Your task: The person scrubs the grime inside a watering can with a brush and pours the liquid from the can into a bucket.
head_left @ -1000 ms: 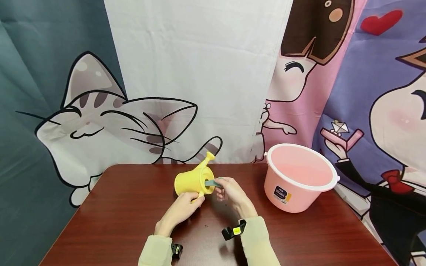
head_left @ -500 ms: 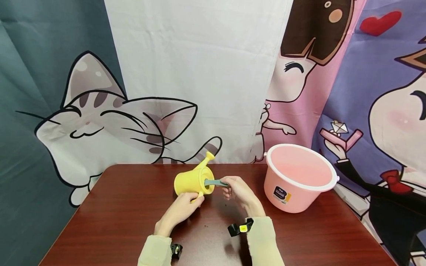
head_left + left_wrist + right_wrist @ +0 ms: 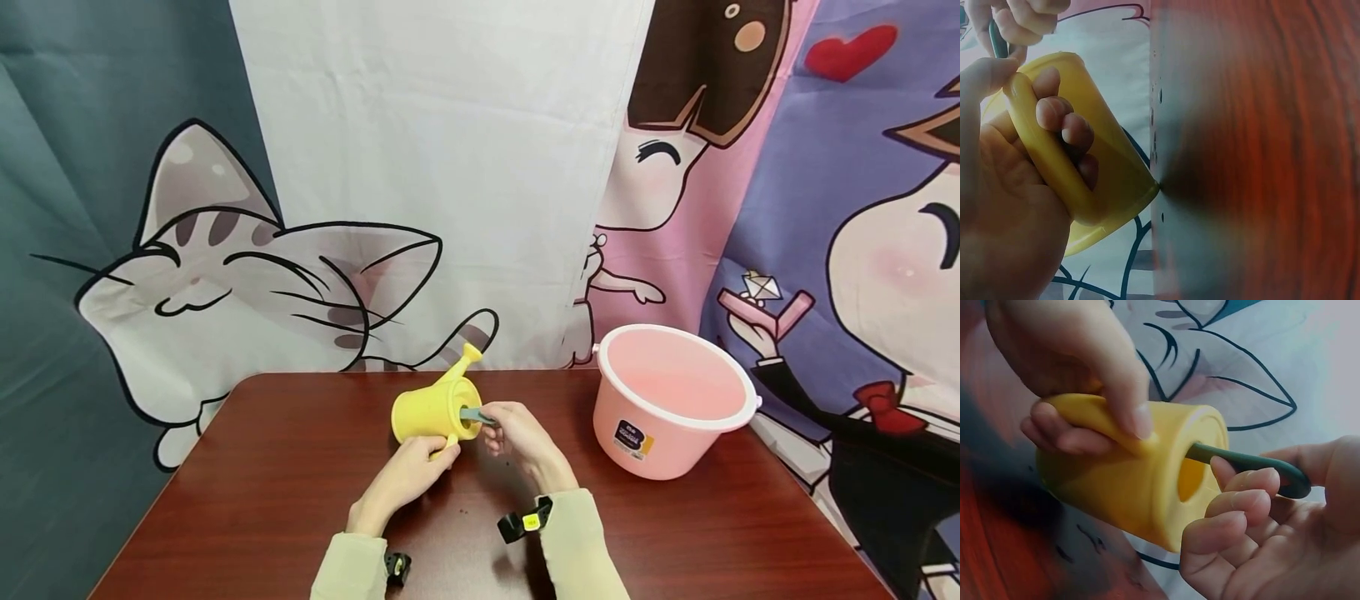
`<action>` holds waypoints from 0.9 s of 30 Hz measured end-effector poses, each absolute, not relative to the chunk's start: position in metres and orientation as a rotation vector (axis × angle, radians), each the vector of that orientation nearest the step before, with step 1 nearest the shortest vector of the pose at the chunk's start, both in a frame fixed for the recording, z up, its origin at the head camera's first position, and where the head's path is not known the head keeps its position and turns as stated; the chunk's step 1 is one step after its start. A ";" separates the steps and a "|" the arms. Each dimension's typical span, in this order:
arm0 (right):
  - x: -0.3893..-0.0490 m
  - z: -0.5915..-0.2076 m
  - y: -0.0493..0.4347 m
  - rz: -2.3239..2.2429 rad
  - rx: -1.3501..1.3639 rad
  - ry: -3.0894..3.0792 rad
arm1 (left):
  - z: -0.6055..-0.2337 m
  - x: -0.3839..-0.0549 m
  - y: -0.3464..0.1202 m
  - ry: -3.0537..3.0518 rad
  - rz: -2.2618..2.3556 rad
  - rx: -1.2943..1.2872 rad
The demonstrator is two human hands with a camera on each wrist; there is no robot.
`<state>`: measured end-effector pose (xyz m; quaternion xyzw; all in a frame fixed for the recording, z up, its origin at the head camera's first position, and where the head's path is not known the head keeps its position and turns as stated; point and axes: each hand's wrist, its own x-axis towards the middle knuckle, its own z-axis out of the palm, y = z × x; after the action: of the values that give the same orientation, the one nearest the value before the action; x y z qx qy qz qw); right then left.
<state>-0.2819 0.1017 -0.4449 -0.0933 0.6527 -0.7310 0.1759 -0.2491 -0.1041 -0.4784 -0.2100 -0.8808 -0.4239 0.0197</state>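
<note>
A yellow toy watering can [image 3: 420, 414] lies tipped on its side in midair, its spout pointing up and back and its round opening facing right. The left hand [image 3: 408, 471] grips the can's handle, fingers wrapped round it in the left wrist view. From the right, the right hand [image 3: 521, 433] pinches the rounded end of a slim grey-green handle [image 3: 1247, 461] between thumb and fingers. This handle runs through the can's opening, and its far end is hidden inside.
A pink bucket [image 3: 686, 448] with a white rim stands at the right of the brown wooden table [image 3: 262, 467]. Close behind the table's back edge hangs a cartoon-printed cloth [image 3: 450, 167].
The right hand drew the grey-green handle a little out to the right, then moved back left, pushing it deeper into the can. The left hand and can stay nearly still.
</note>
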 end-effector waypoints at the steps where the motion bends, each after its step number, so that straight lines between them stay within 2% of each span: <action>1: -0.282 -0.446 0.100 -2.076 -0.257 1.836 | -0.479 -0.249 -0.104 -2.735 -1.320 -0.647; 8: -0.281 -0.448 0.094 -2.075 -0.244 1.791 | -0.480 -0.249 -0.104 -2.736 -1.319 -0.625; 21: -0.280 -0.439 0.125 -2.077 -0.284 1.831 | -0.483 -0.251 -0.106 -2.761 -1.337 -0.629; 27: -0.282 -0.437 0.123 -2.083 -0.280 1.827 | -0.480 -0.252 -0.105 -2.768 -1.334 -0.618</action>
<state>-0.2820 0.1227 -0.4369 -0.0990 0.6455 -0.7362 0.1774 -0.2522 -0.1046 -0.4799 -0.1971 -0.8831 -0.4257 0.0036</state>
